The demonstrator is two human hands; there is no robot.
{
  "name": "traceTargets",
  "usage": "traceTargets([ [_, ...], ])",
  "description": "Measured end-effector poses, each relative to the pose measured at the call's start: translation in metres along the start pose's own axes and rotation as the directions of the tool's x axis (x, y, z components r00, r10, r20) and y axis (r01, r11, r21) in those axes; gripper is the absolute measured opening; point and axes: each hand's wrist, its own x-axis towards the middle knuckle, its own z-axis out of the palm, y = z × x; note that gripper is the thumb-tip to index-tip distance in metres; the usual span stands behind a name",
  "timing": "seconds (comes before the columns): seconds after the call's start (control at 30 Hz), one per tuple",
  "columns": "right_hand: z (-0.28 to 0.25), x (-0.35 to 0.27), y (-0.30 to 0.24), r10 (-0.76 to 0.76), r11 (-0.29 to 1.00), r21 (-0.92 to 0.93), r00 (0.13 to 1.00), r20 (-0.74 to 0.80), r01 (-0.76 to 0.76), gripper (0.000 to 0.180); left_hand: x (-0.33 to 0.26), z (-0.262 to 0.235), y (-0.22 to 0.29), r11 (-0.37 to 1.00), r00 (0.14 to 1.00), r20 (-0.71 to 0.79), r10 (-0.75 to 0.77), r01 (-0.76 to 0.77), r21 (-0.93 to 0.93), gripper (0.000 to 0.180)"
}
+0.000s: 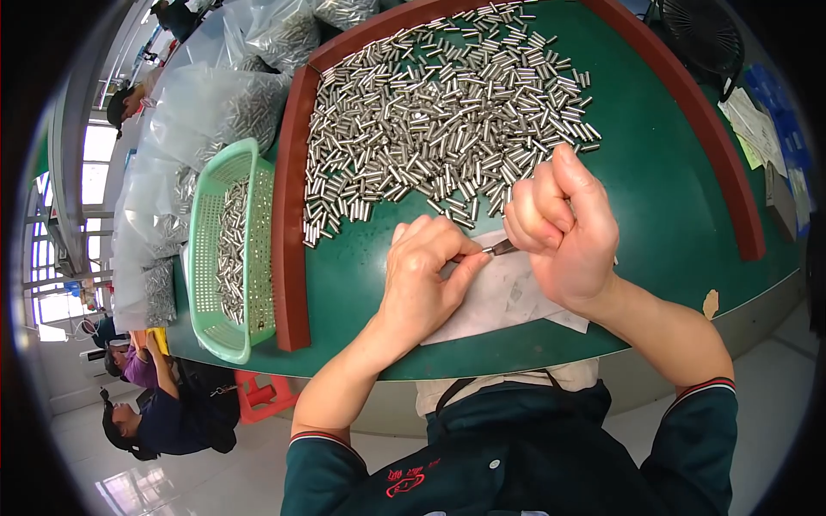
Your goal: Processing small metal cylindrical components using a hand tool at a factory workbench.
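Observation:
My left hand (428,273) is closed in a pinch, thumb and forefinger on a small silver metal pin (488,251). My right hand (564,228) is wrapped in a fist around a slim tool with a dark, pointed end (502,247); its handle is hidden in my palm, so the exact kind cannot be told. The tool's end meets the pin or lies right beside it. Both hands are over a whitish, smudged sheet (508,297) at the table's near edge. Just beyond them spreads a big heap of similar metal pins (447,120).
Dark red rails (293,215) border the green tabletop (654,215). At the left stand a green plastic basket (205,258) of pins and clear bags (189,112) of metal parts. A black fan (701,34) is at the far right. Other people (176,408) sit at the left.

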Motion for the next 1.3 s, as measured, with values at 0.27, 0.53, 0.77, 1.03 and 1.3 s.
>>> traceTargets([
  [0.27,0.002,-0.001,0.001,-0.003,0.999,-0.032,1.000,-0.003,0.003,0.044,0.000,0.001,0.001,1.000,1.000,0.000,0.004,-0.004,-0.006,0.012],
  [0.53,0.010,-0.003,0.002,-0.035,0.995,-0.093,0.999,0.006,0.036,0.044,0.001,0.000,0.002,1.000,1.000,0.007,-0.004,0.004,0.000,0.012],
  [0.77,0.011,-0.004,0.008,-0.091,0.982,-0.161,0.994,0.053,0.098,0.043,0.002,0.001,0.002,1.000,1.000,0.008,0.005,-0.005,-0.002,0.012],
  [1.03,0.007,-0.001,0.007,-0.081,0.985,-0.148,0.996,0.024,0.083,0.043,0.000,-0.002,0.003,0.998,0.999,-0.015,0.048,-0.047,0.036,0.011],
  [1.3,0.002,-0.002,0.005,-0.030,0.995,-0.091,0.999,0.026,0.032,0.044,0.000,-0.033,-0.027,0.147,0.859,0.288,-0.423,0.379,-0.914,0.016],
])
